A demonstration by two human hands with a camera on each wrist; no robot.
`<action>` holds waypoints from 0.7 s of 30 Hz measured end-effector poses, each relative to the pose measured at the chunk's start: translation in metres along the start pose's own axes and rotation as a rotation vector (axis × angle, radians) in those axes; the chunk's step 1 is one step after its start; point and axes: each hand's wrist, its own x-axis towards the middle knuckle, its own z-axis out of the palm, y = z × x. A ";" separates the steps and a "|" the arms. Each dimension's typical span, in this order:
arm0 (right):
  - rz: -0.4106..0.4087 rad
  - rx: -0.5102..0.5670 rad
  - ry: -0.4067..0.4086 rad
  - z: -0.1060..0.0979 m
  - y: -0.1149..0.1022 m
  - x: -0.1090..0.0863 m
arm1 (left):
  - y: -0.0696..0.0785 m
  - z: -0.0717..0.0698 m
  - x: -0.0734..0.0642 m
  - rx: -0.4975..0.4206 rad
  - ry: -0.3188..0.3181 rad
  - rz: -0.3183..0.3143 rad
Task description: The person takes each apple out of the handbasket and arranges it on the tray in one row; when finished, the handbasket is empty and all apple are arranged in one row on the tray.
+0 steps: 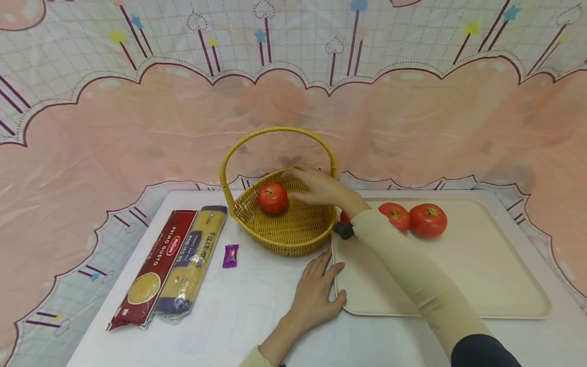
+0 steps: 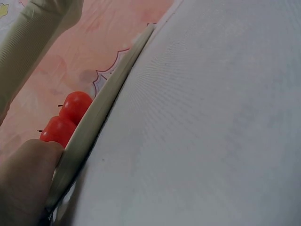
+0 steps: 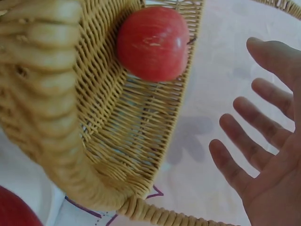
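Note:
A red apple (image 1: 272,198) sits in the left part of the yellow wicker basket (image 1: 293,250), which has a tall hoop handle. My right hand (image 1: 318,188) is over the basket's right side, apart from the apple; the right wrist view shows its fingers (image 3: 247,141) spread and holding nothing. At the left edge of the beige tray (image 1: 486,275), my left hand (image 1: 314,295) rests with fingers extended, its fingertips at the rim. On that tray lie a red apple (image 1: 428,220), another apple (image 1: 395,216) beside it, and a third, mostly hidden by my right forearm.
To the left, a red pasta pack (image 1: 158,260) and a yellow spaghetti pack (image 1: 194,260) lie side by side. A small purple wrapped sweet (image 1: 231,256) is between them and the basket. Patterned cloth (image 1: 183,122) hangs behind the white table (image 1: 229,316).

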 end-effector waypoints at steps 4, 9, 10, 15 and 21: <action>0.015 0.015 -0.005 0.002 0.002 0.004 | 0.001 -0.001 0.000 -0.003 -0.006 -0.009; 0.039 0.049 -0.014 0.004 0.006 0.007 | 0.002 0.001 0.003 0.009 0.008 0.016; 0.047 0.056 -0.017 0.004 0.007 0.008 | 0.002 0.001 0.004 0.012 0.010 0.024; 0.067 0.064 -0.041 0.005 0.009 0.012 | 0.003 0.000 0.004 0.016 0.005 0.020; 0.087 0.058 -0.104 0.007 0.003 0.022 | 0.002 -0.001 -0.002 0.008 -0.003 0.002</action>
